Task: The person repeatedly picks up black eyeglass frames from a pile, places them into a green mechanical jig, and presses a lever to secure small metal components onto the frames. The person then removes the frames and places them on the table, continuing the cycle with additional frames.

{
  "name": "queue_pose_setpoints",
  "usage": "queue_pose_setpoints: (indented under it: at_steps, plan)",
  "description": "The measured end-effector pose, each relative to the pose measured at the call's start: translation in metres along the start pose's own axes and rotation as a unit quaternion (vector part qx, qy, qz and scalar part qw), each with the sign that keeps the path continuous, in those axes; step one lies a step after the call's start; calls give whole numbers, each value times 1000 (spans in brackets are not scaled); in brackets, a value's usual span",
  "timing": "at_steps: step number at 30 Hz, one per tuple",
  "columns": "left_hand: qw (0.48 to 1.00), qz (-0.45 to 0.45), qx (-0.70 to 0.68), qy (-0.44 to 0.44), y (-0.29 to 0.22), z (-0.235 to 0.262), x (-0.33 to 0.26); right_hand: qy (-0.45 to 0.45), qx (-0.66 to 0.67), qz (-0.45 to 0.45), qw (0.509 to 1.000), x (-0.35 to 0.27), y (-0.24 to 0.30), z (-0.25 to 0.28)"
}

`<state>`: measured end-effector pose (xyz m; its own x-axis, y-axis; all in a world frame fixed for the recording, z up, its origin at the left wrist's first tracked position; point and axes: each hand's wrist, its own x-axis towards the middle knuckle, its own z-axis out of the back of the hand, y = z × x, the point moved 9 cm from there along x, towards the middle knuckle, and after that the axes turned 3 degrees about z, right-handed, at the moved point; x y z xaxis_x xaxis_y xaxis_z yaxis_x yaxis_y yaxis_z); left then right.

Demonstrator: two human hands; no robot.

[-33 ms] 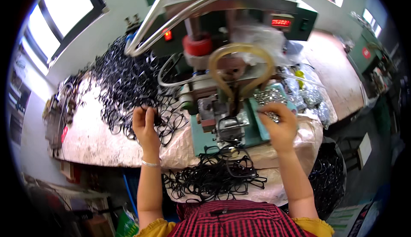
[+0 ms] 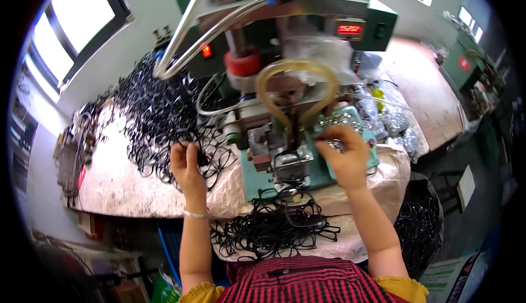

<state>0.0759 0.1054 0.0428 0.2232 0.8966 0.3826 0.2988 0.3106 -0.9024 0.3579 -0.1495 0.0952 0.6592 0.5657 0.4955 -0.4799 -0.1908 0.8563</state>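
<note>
My left hand (image 2: 187,167) is at the near edge of a large heap of black eyeglass frames (image 2: 159,95), its thumb and fingers closed on one of them. The fingertips partly hide that frame. My right hand (image 2: 347,155) hovers over the near left part of a teal tray (image 2: 372,163) of small shiny metal parts (image 2: 335,121). Its thumb and index finger pinch something too small to make out. Between my hands stands a press machine (image 2: 290,166) with a metal fixture and a curved yellowish tube (image 2: 298,64). More black frames (image 2: 268,229) lie piled just before it.
Clear bags of metal parts (image 2: 394,119) lie right of the tray. A large sack of black pieces (image 2: 419,221) stands below the table's right side. Air hoses (image 2: 219,29) hang in front of the machine. Another green machine (image 2: 466,64) stands at far right.
My right hand has shifted slightly left and away from me, toward the machine's fixture. My left hand stays at the heap. The whole view has moved a little.
</note>
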Motion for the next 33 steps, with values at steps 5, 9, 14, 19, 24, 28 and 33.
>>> queue_pose_setpoints:
  at_steps: [5,9,14,19,24,28,33]
  plan:
    - [992,57,-108,-32,30,-10,-46,-56,154,-68,984,-2,-17,-27]
    - [984,32,-176,6,-3,-24,-46,-43,149,-90,984,-4,-16,-29]
    - [955,-169,-150,193,-149,-106,-44,-12,247,-105,963,-2,-6,-46]
    - [973,-162,-94,132,-149,-121,-30,27,172,-76,982,-12,19,-41]
    - [885,-329,139,298,-148,-146,-81,74,-135,67,986,1,6,-1]
    - [797,-388,221,407,-129,-176,-114,-29,-440,62,895,-19,-75,54]
    - [795,-378,228,417,-125,-173,-108,-40,-391,69,917,-17,-81,50]
